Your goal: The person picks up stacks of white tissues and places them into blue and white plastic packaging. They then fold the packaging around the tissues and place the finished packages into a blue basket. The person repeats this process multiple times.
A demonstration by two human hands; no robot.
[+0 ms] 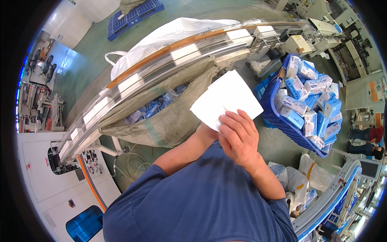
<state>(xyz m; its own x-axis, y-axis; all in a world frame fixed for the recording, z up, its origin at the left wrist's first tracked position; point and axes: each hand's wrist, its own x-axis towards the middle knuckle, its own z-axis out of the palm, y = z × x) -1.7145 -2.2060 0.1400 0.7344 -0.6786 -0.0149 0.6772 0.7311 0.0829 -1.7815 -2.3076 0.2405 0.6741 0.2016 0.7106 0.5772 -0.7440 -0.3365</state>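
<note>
Nearest, blue sleeves, forearms crossed. Right hand (pixel 238 137) closed over the near edge of a white paper sheet (pixel 226 100), flat, faintly creased, raised above a woven sack (pixel 161 117) of blue packs. Left hand hidden beneath; grip impossible to tell. Beyond, a curved conveyor rail (pixel 169 60) over green floor (pixel 88 68). Rightward, a blue crate (pixel 282 121) heaped with boxes; open floor between.

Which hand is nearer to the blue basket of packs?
Right. The right hand holds the white sheet just left of the blue basket; the left hand is hidden behind it, farther from the basket.
</note>
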